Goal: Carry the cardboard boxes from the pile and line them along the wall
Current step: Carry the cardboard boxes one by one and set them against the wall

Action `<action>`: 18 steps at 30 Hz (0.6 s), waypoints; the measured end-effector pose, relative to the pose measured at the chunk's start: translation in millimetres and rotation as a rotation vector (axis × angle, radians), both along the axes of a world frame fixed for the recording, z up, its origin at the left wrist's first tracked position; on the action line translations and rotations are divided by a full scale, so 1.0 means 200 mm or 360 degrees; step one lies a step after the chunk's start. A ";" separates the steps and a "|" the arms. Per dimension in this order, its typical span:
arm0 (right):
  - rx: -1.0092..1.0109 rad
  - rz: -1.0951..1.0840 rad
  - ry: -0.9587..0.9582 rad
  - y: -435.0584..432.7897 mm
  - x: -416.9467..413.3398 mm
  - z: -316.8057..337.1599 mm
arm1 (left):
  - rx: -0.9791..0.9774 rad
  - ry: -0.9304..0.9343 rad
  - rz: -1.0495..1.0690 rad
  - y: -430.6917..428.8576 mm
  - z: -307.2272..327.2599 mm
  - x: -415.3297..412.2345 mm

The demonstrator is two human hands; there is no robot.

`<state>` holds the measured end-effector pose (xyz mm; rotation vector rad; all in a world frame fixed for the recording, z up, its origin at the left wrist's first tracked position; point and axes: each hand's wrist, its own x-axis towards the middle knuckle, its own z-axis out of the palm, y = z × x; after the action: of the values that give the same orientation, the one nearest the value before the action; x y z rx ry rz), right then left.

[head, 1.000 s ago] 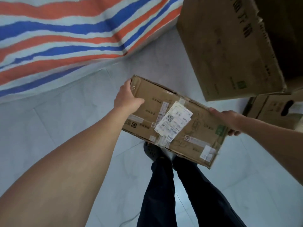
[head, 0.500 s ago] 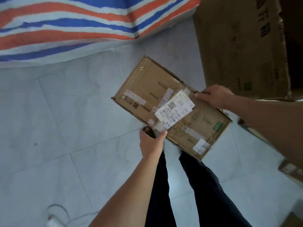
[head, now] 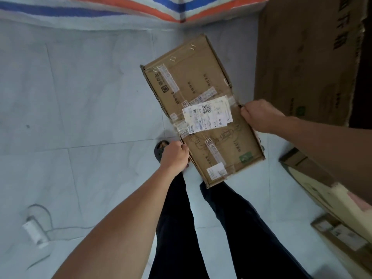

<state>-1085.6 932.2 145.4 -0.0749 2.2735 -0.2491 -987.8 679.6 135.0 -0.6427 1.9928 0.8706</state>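
While held over floor [head: 80, 101]: taped cardboard box [head: 201, 87]; left hand [head: 174, 157] fingers gripping near-left edge, right hand [head: 260, 115] fingers gripping right edge.

Both bare arms reach forward. The left hand [head: 175, 156] grips the left edge of the box [head: 201, 83], the right hand [head: 259, 115] its right edge, fingers curled.

Cardboard box [head: 201, 87] turned from crosswise in front of the person to lengthwise, pointing away. Left hand [head: 175, 156] shifted off the far corner to the near left edge; right hand [head: 259, 115] moved from the end to mid right edge. White adapter [head: 35, 232] with cable now in view on floor
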 end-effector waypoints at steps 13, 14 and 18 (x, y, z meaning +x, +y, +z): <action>0.0105 0.0161 -0.0130 -0.40 -0.07 0.71 | -0.0285 0.0238 -0.0097 -0.42 0.67 -0.04; 0.0098 0.0212 -0.0159 -0.49 -0.07 0.80 | -0.0319 0.0258 -0.0071 -0.50 0.76 -0.01; 0.0066 0.0270 -0.0266 -0.88 -0.06 1.04 | -0.0368 0.0206 0.0062 -0.80 1.00 0.16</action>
<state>-1096.8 755.9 353.0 -0.2163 2.0912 -0.1144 -955.8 520.3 335.2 -0.7739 2.2254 0.7258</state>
